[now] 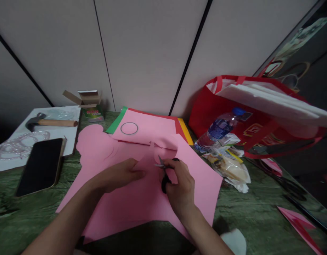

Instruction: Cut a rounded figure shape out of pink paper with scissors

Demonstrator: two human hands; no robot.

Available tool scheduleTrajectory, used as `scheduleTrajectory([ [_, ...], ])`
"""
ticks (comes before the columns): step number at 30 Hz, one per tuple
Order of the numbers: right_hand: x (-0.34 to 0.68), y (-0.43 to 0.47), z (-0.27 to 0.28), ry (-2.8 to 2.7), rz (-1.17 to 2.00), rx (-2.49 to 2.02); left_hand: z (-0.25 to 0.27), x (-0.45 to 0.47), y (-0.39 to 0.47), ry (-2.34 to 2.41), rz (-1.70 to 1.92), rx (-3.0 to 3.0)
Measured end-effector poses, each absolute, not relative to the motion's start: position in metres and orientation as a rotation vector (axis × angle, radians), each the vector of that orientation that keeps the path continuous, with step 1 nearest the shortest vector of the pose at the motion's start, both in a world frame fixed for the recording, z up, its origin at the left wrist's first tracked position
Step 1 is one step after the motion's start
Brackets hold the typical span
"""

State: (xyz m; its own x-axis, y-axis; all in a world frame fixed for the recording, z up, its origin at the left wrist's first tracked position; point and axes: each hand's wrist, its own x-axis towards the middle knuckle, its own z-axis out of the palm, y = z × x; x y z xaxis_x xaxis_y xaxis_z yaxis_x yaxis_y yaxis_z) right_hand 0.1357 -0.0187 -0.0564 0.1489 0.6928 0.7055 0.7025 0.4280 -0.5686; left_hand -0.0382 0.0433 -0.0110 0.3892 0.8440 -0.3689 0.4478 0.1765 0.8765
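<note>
Pink paper [126, 205] spreads over the middle of the table, with a rounded, lobed outline at its left side. My left hand [120, 175] pinches a raised part of this paper between thumb and fingers. Black-handled scissors [165, 180] are in my right hand [180, 187], fingers wrapped round the handles. Their blades are apart and point up and left, close to the raised paper. Whether the blades touch the paper, I cannot tell. Behind the hands a strip of the pink paper curls upward.
Left of the paper lie a phone [41, 166], a hammer [55, 122], clear beads [21, 143] and a small open box [92, 111]. Coloured sheets [187, 131] lie at the back. To the right are a water bottle [216, 129], crumpled packaging [229, 166] and a red bag [206, 106].
</note>
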Motion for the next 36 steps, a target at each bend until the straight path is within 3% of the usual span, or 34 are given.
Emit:
scheduleTrajectory([
  [3,0.133,-0.025,-0.052,-1.439,0.178,-1.157,-0.01,-0.039,0.049,1.148,0.421,1.169],
  [10,0.122,-0.032,-0.044,-1.326,0.997,-1.144,-0.005,-0.031,0.054,0.904,1.116,0.757],
  [14,0.116,-0.029,-0.045,-1.277,1.347,-1.177,-0.003,-0.019,0.048,0.847,1.3,0.711],
  [27,0.119,-0.024,-0.05,-1.062,1.385,-1.034,-0.01,0.004,0.026,0.941,1.273,0.65],
  [36,0.121,-0.023,-0.046,-1.074,1.33,-1.03,-0.021,0.007,0.019,1.139,1.275,0.965],
])
